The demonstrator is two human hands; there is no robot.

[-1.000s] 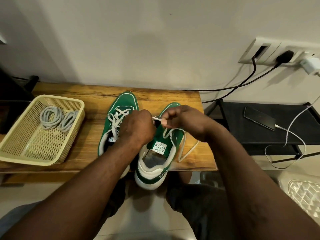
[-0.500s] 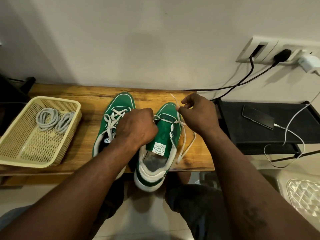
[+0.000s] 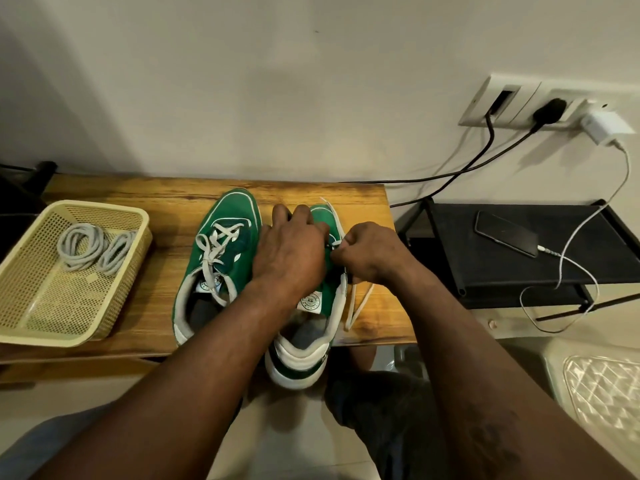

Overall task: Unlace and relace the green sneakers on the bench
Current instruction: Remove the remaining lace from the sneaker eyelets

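Two green sneakers with white soles stand side by side on the wooden bench (image 3: 138,195). The left sneaker (image 3: 221,258) is laced with a white lace. The right sneaker (image 3: 311,327) hangs its heel over the bench's front edge. My left hand (image 3: 289,251) lies over its tongue and eyelets, fingers reaching toward the toe, hiding most of the lacing. My right hand (image 3: 370,251) pinches the white lace (image 3: 360,303) at the shoe's right side. The lace's loose ends trail over the bench to the right of the shoe.
A yellow perforated basket (image 3: 38,306) at the bench's left end holds coiled grey laces (image 3: 93,249). Right of the bench stands a black shelf (image 3: 450,244) with a phone (image 3: 507,233) on a white charging cable. Black cords run from the wall socket (image 3: 519,105).
My right hand has come back down from beyond the toe to the right shoe's side, still pinching the lace. My left hand has slid forward over the shoe toward the toe.
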